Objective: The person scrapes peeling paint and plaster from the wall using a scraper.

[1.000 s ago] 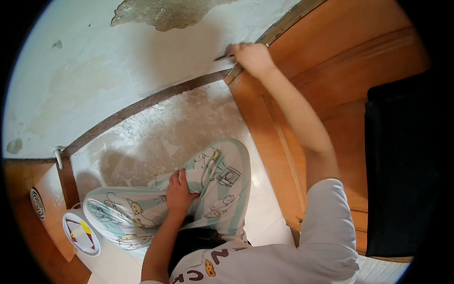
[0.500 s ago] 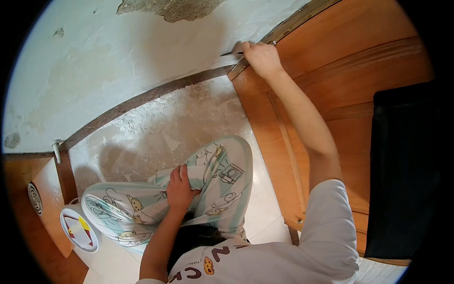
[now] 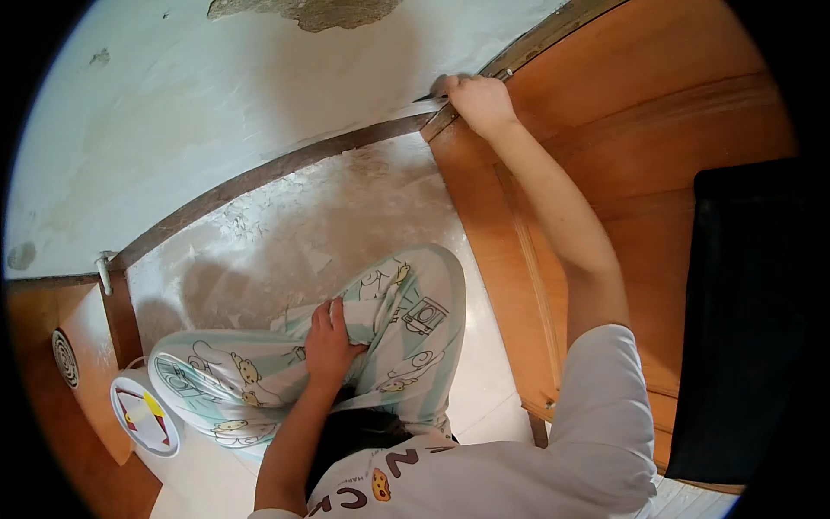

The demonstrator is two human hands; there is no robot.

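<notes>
Working low at the foot of a pale wall (image 3: 199, 112), I sit cross-legged with my right hand (image 3: 482, 104) reaching to the far corner, where the wall meets wooden trim (image 3: 536, 41) beside a brown panelled door (image 3: 605, 182). The work looks partway along, by my reckoning: pale flakes and dust (image 3: 251, 212) litter the floor (image 3: 303, 233) along the dark baseboard (image 3: 251, 179), and a rough gray patch (image 3: 341, 12) lies exposed at the far edge of my view. Elsewhere most of the wall bears its whitish coat, with a small gray blotch (image 3: 22, 255) at left; how much of that calls for attention, I cannot tell.

The thin, dark-edged tool (image 3: 430, 99) lies just left of my right fingers, close against the wall and just above the baseboard's far end. Those fingers are curled in and pressed together around its near end, most of which my knuckles conceal; the exact placing of the thumb, I cannot tell. My left hand (image 3: 330, 346) rests on my patterned trousers (image 3: 415, 337), fingers close together, thumb apart, no tool visible in it. A white round container (image 3: 117, 406) stands at near left, beside my knee.
</notes>
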